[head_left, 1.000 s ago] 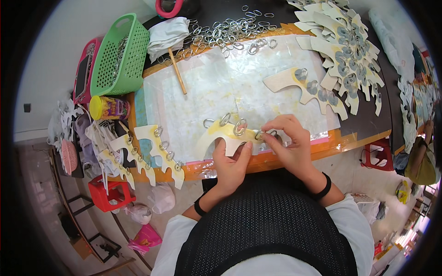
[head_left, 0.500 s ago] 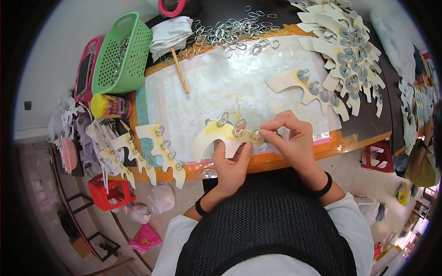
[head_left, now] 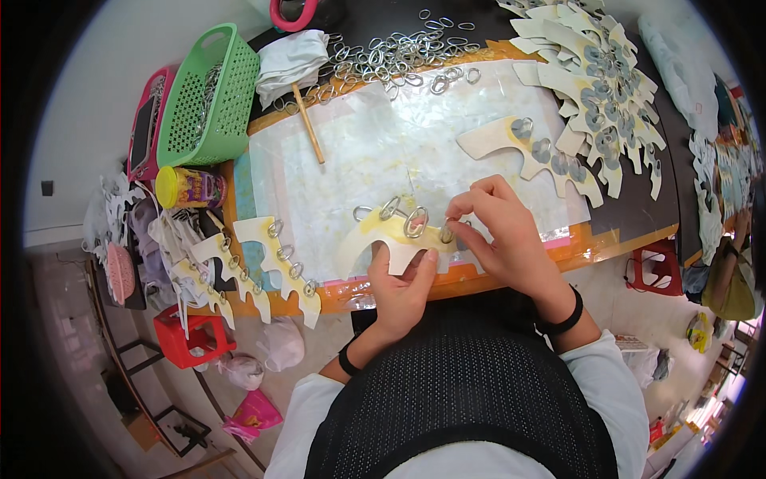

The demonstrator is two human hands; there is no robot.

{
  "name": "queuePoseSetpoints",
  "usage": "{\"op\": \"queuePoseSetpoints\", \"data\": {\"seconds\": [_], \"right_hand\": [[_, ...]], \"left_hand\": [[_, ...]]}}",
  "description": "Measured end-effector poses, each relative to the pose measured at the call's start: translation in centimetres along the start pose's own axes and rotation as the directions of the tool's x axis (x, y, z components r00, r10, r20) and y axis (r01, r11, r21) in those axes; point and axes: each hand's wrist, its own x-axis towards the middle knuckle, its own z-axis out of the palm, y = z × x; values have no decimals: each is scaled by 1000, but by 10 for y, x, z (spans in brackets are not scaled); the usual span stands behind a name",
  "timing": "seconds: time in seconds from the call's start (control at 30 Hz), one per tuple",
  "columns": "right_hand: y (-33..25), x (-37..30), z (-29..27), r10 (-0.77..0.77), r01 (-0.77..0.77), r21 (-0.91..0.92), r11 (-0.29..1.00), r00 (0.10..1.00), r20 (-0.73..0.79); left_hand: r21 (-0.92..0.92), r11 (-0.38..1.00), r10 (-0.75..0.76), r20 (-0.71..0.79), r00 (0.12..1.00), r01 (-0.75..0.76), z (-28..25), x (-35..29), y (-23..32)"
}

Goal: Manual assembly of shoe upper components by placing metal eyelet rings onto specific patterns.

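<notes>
A cream scalloped piece (head_left: pixel 369 233) with yellowish glue-like smears is held over the front of the table, gripped along its near edge by my left hand (head_left: pixel 401 294), thumb on top. Silver oval metal rings (head_left: pixel 416 222) stand along its upper edge. At the piece's right end my right hand (head_left: pixel 507 243) pinches a metal ring (head_left: pixel 446 232) between thumb and fingers, where a grey tab partly shows. Fingertips hide part of that ring and tab.
Loose metal rings (head_left: pixel 399 57) lie heaped at the back. Similar ringed pieces rest at front left (head_left: pixel 279 259) and right (head_left: pixel 527 148), beside a large pile (head_left: pixel 606 104). A wooden stick (head_left: pixel 308 124), green basket (head_left: pixel 211 96) and yellow-lidded jar (head_left: pixel 191 188) stand leftward.
My right hand has turned and its knuckles have risen slightly, with the pinched ring now more upright at the piece's right end. My left hand has hardly moved.
</notes>
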Motion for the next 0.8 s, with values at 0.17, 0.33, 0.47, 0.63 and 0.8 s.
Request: {"op": "queuePoseSetpoints", "data": {"seconds": [0.17,0.33,0.47,0.63,0.8], "right_hand": [[-1,-2,-1,3,-1,70,998,1000,-22],[1,-6,2,-92,78,-146,986,991,-92],[8,-13,8,78,-78,130,988,997,9],[4,-10,2,119,-132,101,986,986,120],[0,-7,-2,107,-119,54,991,976,192]], "left_hand": [[17,1000,13,-4,1000,-13,-2,0,-1],[-23,1000,10,-27,1000,-11,-2,-1,-3],[51,997,51,4,999,-51,-4,0,-6],[-27,1000,-1,39,999,2,-4,-7,-6],[-250,967,12,207,978,41,-20,-20,-15]]}}
